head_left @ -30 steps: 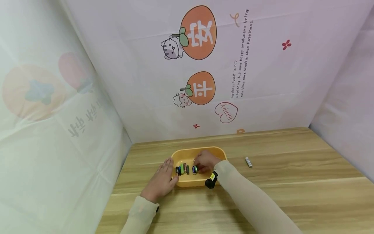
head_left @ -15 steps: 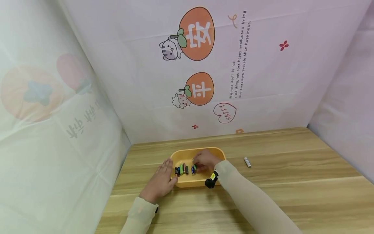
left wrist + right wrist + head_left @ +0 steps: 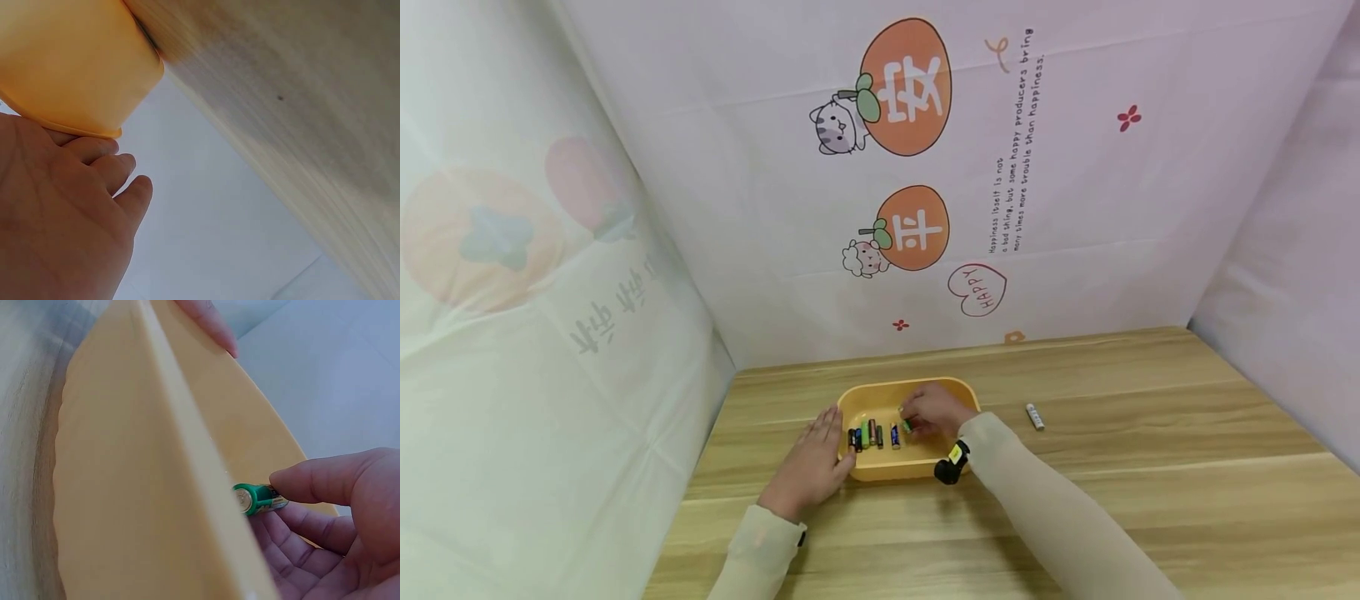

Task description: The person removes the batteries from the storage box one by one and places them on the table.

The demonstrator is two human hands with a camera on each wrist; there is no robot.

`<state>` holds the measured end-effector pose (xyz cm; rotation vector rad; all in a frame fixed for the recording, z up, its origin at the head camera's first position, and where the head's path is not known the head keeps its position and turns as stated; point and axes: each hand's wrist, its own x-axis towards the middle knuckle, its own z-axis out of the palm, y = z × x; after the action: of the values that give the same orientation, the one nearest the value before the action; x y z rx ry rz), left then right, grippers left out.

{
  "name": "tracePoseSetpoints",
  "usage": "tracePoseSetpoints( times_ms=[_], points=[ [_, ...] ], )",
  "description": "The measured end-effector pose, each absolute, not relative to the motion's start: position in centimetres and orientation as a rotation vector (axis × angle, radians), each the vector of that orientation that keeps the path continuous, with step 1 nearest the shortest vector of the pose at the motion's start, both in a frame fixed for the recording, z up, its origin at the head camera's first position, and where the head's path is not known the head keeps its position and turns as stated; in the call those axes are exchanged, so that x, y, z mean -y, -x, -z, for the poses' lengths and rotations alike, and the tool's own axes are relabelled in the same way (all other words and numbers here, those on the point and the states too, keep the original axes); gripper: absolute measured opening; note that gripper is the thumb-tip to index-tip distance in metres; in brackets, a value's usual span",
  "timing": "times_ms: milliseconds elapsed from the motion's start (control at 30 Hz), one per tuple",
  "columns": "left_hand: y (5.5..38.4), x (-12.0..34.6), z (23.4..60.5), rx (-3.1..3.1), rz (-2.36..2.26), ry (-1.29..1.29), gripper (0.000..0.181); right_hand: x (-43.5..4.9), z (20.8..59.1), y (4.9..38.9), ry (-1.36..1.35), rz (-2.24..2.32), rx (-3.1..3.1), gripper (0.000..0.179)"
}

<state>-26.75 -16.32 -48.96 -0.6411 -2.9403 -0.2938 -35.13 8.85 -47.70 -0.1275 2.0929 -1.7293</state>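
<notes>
A yellow tray (image 3: 887,472) stands on the table, with several batteries (image 3: 866,434) side by side in its left part. A blue battery (image 3: 895,436) lies a little apart to their right. My right hand (image 3: 931,408) is inside the tray and pinches a green-ended battery (image 3: 253,499) between thumb and fingers, as the right wrist view shows. My left hand (image 3: 811,467) rests against the tray's left end with its fingers fairly straight. In the left wrist view, the fingers (image 3: 128,200) touch the tray's rim from outside.
A white battery (image 3: 1035,417) lies on the wooden table (image 3: 1112,483) to the right of the tray. White cloth walls (image 3: 1075,192) with printed pictures enclose the table at the back and sides.
My right hand has shifted slightly right with the green-ended battery, away from the blue battery, which now shows more fully. The left hand keeps its place on the tray.
</notes>
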Motion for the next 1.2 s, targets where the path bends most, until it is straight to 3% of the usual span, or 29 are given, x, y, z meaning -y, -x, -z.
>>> tracePoseSetpoints(
  times_ms=[433,867,1200],
  points=[
    [26.4,16.7,48.9,2.937,0.315,0.631,0.07,-9.3,47.8,35.3,0.064,1.753,-2.144,0.017],
    [26.7,16.4,49.2,2.942,0.311,0.646,0.07,-11.1,45.9,34.5,0.157,1.735,-2.125,0.034],
    [26.7,16.4,49.1,2.937,0.305,0.656,0.07,-12.0,45.8,34.5,0.192,1.753,-2.13,0.032]
  ],
)
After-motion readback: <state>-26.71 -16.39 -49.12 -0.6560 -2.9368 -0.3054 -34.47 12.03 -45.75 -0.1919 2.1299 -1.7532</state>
